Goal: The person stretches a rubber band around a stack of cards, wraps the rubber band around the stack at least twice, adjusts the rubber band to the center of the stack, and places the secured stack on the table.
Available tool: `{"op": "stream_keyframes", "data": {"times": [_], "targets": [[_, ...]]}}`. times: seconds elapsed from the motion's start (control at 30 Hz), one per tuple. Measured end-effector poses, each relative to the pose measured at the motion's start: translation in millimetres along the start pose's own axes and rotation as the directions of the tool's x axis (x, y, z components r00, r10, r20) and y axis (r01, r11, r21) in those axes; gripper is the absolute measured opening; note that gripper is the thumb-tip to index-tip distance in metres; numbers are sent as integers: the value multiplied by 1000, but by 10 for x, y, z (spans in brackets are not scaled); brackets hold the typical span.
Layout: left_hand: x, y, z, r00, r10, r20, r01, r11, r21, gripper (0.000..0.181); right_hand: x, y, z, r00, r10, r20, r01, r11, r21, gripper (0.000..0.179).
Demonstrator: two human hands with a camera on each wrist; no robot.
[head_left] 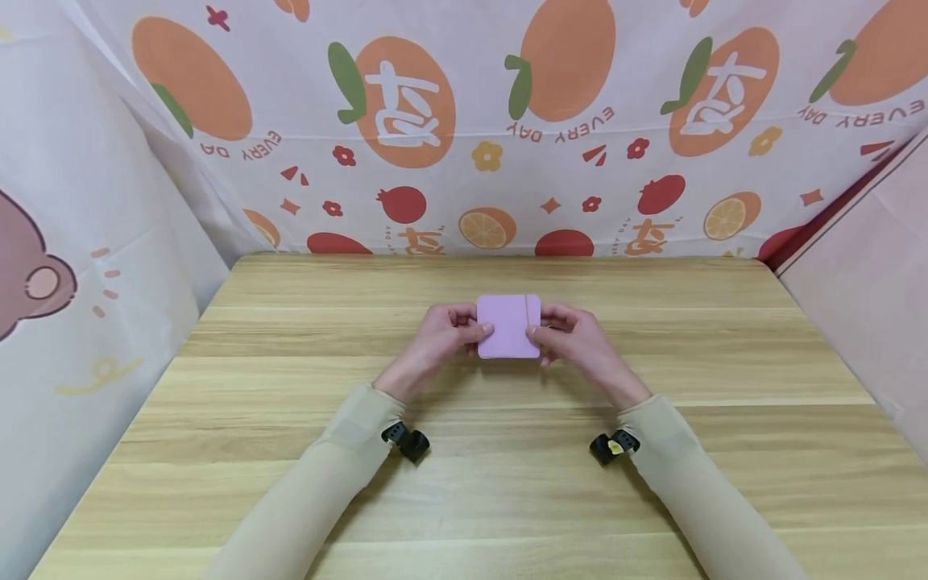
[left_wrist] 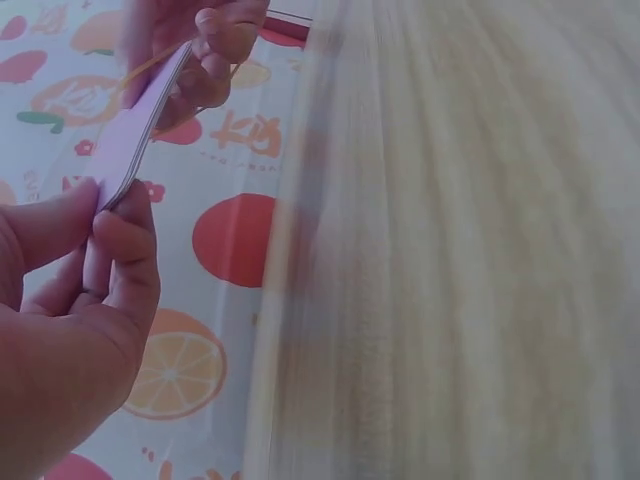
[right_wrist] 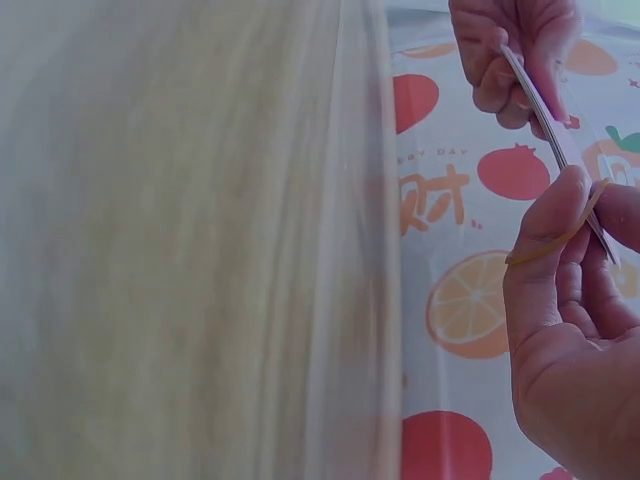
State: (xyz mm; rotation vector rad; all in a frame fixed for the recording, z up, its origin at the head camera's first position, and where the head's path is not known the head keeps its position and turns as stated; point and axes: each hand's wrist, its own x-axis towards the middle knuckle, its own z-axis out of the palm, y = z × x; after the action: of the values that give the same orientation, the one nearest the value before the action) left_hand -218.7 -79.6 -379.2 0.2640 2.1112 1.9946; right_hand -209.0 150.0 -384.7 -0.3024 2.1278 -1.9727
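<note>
Both hands hold a thin stack of pink square cards (head_left: pixel 503 330) with rounded corners, tilted up over the table. My left hand (head_left: pixel 444 332) pinches its left edge, thumb on the front face and fingers behind. At the right edge, my right hand (head_left: pixel 578 337) pinches it in the same way. A yellowish rubber band (right_wrist: pixel 556 243) is stretched over a finger of the right hand and across the stack; from the head it shows as a thin vertical line near the right edge. Layered edges of the stack (left_wrist: pixel 150 125) show in the left wrist view.
A wood-grain table (head_left: pixel 507 483) lies beneath both forearms. Behind it hangs a white cloth (head_left: pixel 471 181) printed with fruit, and more cloth covers the left side. Each wrist wears a small black camera on a strap.
</note>
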Motion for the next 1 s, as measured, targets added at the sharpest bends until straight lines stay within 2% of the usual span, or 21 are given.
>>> {"op": "stream_keyframes", "data": {"times": [0.2, 0.37, 0.47, 0.7, 0.8, 0.9, 1.0], "targets": [[-14, 47, 14, 998, -5, -63, 5, 1000, 3, 7, -10, 22, 38, 1000, 25, 14, -26, 997, 77, 33], [-15, 78, -12, 991, -26, -133, 24, 999, -21, 10, -16, 20, 73, 998, 27, 50, -33, 991, 130, 25], [-20, 101, -32, 986, -41, -161, 33, 998, -52, 13, -16, 36, 85, 996, 46, 71, -56, 987, 148, 23], [-20, 135, -44, 974, -55, -220, 10, 980, -201, 12, -12, 103, 136, 988, 76, 137, -107, 966, 235, 40], [-14, 134, -48, 970, -59, -235, 5, 975, -224, 10, -22, 125, 150, 979, 74, 191, -116, 970, 216, 38], [-1, 116, -57, 964, -65, -257, 2, 971, -238, 7, -43, 147, 142, 963, 62, 262, -102, 985, 141, 33], [9, 98, -69, 956, -65, -286, -9, 969, -247, 7, -76, 153, 137, 944, 26, 329, -47, 997, 57, 32]]}}
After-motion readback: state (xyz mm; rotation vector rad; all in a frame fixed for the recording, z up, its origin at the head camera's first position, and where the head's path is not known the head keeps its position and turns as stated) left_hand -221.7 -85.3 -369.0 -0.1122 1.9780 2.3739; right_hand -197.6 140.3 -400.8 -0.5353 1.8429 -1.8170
